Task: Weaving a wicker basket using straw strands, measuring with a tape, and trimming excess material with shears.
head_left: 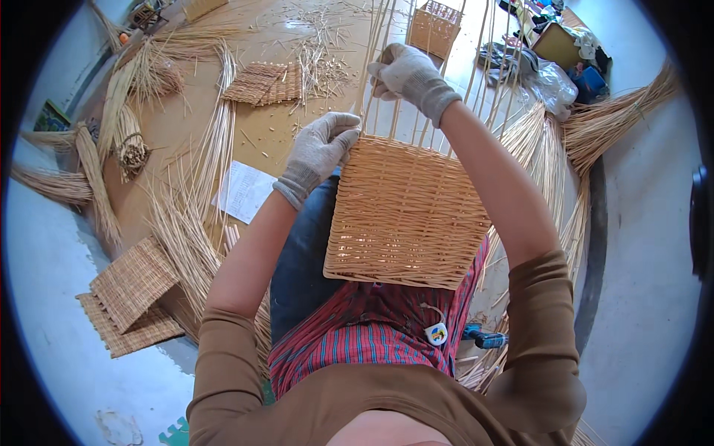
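A woven wicker panel stands tilted on my lap, its lower edge against the striped apron. Long bare upright canes rise from its top edge. My left hand, in a pale knitted glove, is closed on the panel's upper left corner, thumb and fingers pinched at the edge. Higher up, to the right of it, is my right hand, gloved the same way. Its fingers are curled around canes near the left side of the row; their tips are partly hidden.
Cane bundles lie on the left and right. Woven panels rest on the floor at left and ahead. A wicker box stands farther off. There are also a paper sheet, a blue drill and a tape measure.
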The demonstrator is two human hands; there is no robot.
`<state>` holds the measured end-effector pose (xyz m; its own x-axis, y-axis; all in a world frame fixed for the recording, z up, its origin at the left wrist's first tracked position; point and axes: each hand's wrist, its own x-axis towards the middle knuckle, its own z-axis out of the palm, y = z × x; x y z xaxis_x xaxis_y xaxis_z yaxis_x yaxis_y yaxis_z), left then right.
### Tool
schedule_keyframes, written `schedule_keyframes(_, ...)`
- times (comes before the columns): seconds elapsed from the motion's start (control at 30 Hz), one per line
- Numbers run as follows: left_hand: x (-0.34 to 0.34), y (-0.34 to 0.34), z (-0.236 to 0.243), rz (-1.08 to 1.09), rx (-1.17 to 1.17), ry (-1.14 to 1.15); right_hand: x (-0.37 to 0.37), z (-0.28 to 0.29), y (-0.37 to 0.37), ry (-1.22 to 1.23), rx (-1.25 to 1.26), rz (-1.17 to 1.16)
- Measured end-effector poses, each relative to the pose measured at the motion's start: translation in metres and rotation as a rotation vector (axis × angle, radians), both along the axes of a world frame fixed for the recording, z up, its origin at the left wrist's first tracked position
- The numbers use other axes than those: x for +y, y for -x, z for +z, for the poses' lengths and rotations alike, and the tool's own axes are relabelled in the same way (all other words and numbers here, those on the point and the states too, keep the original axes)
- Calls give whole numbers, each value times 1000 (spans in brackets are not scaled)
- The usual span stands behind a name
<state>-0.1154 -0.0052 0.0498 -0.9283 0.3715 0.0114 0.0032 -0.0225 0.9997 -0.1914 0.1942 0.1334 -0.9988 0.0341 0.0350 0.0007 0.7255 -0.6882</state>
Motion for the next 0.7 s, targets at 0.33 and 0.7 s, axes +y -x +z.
schedule_keyframes(0.33,-4,-2,-3,7,-8,14,-42,8,-28,-289,-154,140)
schedule_keyframes(0.7,-5,2,-5,-21,178,133,-33,13,-77,265,-118,1)
